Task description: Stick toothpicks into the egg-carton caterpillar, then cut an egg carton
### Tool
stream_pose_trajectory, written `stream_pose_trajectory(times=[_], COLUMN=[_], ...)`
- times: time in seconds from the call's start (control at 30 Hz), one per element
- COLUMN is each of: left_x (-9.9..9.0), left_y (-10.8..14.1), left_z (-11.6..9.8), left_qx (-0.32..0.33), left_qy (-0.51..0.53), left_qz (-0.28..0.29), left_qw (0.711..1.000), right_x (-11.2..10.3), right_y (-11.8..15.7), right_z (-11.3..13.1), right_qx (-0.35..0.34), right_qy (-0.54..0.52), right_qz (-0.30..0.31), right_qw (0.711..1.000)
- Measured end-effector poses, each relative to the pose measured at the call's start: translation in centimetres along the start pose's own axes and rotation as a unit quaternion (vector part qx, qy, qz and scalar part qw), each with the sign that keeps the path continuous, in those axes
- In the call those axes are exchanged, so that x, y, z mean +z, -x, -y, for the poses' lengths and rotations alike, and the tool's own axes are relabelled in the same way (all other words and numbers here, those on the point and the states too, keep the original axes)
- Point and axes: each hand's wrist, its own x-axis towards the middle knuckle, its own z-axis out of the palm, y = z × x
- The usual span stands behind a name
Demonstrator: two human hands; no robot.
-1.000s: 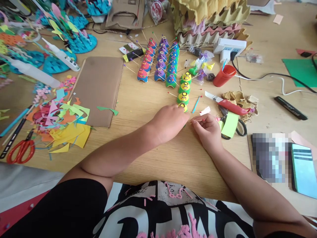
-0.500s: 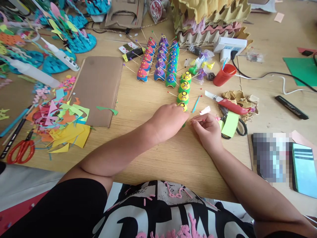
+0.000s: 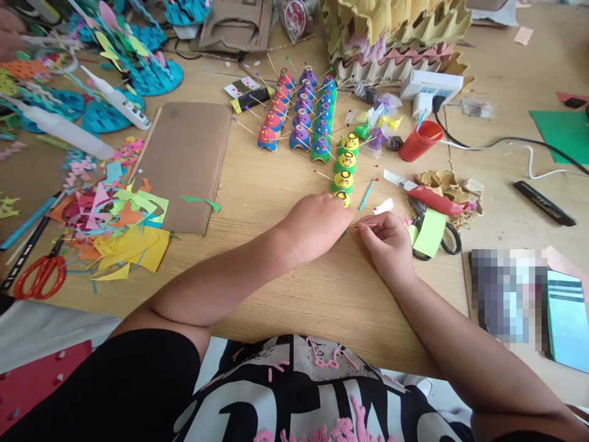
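Observation:
My left hand [image 3: 317, 224] is closed over the near end of a painted egg-carton caterpillar [image 3: 343, 180], yellow on top and green below, with smiling faces and thin sticks at its sides. In a pinch between thumb and fingers, my right hand [image 3: 389, 245] has a thin red-tipped stick [image 3: 368, 225], its inner end close to the caterpillar's near end. My left fingertips are largely hidden behind the hand. Beyond stand other painted caterpillars: a blue-green one [image 3: 323, 127], a purple one [image 3: 300, 136] and a red one [image 3: 268, 137], all with sticks.
Right of my hands lie a red-handled utility knife [image 3: 437, 199], black scissors [image 3: 452, 238] and a red cup [image 3: 421, 141]. To the left are a cardboard sheet [image 3: 188, 166], paper scraps [image 3: 138, 252] and red scissors [image 3: 41, 277]. Another person's hand [image 3: 11, 37] shows at the upper left.
The view has shifted slightly, so the table things appear a little further right. Another person's hand has come in at the upper left. My two hands keep nearly the same pose.

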Motion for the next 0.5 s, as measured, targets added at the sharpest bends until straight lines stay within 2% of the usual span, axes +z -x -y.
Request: stream_pose_trajectory(times=[0.2,0.3,0.4,0.43,0.5], left_x=[0.0,-0.1,-0.1,-0.1,-0.1], left_y=[-0.1,-0.1,-0.1,-0.1,-0.1], left_z=[0.0,0.0,0.0,0.1,0.2], left_qx=[0.001,-0.002,-0.006,-0.004,0.000], left_qy=[0.004,0.006,0.014,0.017,0.021], left_qz=[0.003,0.008,0.007,0.003,0.000], left_qw=[1.000,1.000,1.000,1.000,1.000], right_x=[0.0,-0.1,-0.3,-0.5,-0.7], right_y=[0.0,0.2,0.6,0.9,1.7], right_z=[-0.1,0.0,1.1,1.7,3.4], right_qx=[-0.003,-0.037,-0.162,-0.219,-0.339], right_qy=[0.015,0.020,0.088,0.125,0.179], right_qz=[0.009,0.006,0.030,0.052,0.115], right_qw=[1.000,0.999,0.982,0.966,0.917])
